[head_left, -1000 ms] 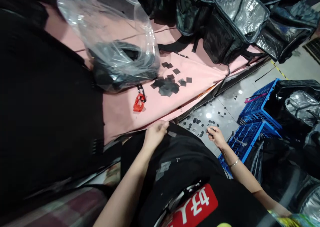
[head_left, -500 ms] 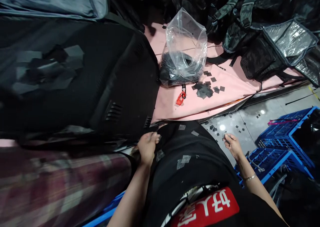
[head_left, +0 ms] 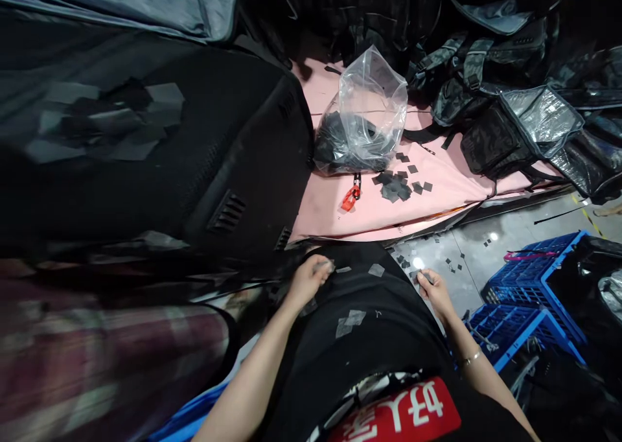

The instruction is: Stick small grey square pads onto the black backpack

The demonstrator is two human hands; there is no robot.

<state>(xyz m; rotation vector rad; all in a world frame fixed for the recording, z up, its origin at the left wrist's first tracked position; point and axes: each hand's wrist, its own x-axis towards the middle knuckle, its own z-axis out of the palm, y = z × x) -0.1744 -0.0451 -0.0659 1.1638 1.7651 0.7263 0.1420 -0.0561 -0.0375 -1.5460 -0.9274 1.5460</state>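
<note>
- Left hand (head_left: 311,280), fingers clamped on a grey scrap (head_left: 322,267), over the lap!
- Right hand (head_left: 434,290) pinched a dark piece (head_left: 428,277)!
- Dark squares (head_left: 394,188) lay beside the plastic bag (head_left: 373,115) on the counter (head_left: 335,225)!

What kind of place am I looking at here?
Probably a bag-making workshop: foil-lined bags stand among black bags on a pink-covered table, small dark fabric-like squares lie piled there and scattered on the floor, and blue plastic crates stand beside it.
</note>
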